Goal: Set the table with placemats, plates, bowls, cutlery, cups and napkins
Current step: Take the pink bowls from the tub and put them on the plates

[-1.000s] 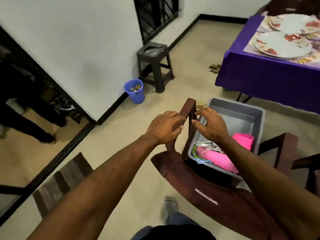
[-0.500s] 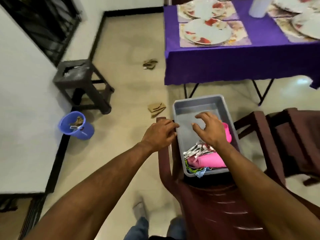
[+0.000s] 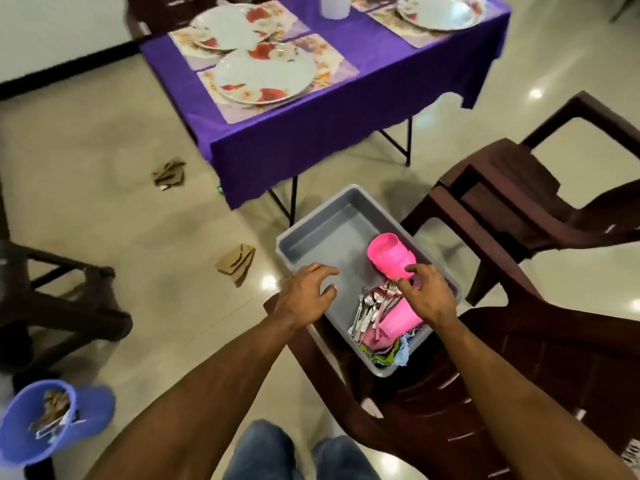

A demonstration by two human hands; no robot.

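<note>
Grey plastic bin (image 3: 311, 237) on a brown chair (image 3: 450, 410), holding pink cups (image 3: 391, 256), cutlery (image 3: 372, 308) and folded napkins (image 3: 391, 353). Left hand (image 3: 304, 296) over its near rim, fingers loosely spread, gripping nothing. Right hand (image 3: 427, 296) above the cutlery, fingers relaxed, likewise empty.

Pretty bright indoor light, with ceiling lamps glaring off the glossy floor (image 3: 535, 94). Motion blur smears the plates (image 3: 265, 75), and the wide lens bends the edges.
</note>
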